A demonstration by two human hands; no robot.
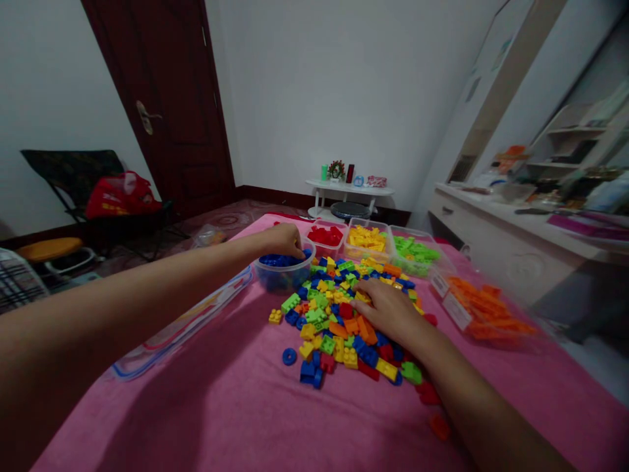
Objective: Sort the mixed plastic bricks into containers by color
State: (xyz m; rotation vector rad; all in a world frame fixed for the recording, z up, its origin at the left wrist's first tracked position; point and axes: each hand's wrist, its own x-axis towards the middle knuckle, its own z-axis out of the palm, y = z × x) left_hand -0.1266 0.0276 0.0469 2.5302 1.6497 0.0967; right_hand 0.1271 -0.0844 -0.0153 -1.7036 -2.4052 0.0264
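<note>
My left hand is over the round clear tub, its fingers curled down and closed at the rim. Blue bricks fill the tub; what the fingertips hold, if anything, is hidden. My right hand rests on the heap of mixed toy bricks, thumb and forefinger apart around a yellow brick. Close to that thumb lies a red brick. The heap mixes blue, yellow, green, orange and red pieces. A blue ring lies loose at its near left side.
Behind the heap stand clear boxes of red bricks, yellow bricks and green bricks. At right is a box of orange bricks. Clear lids lie at left on the pink cloth.
</note>
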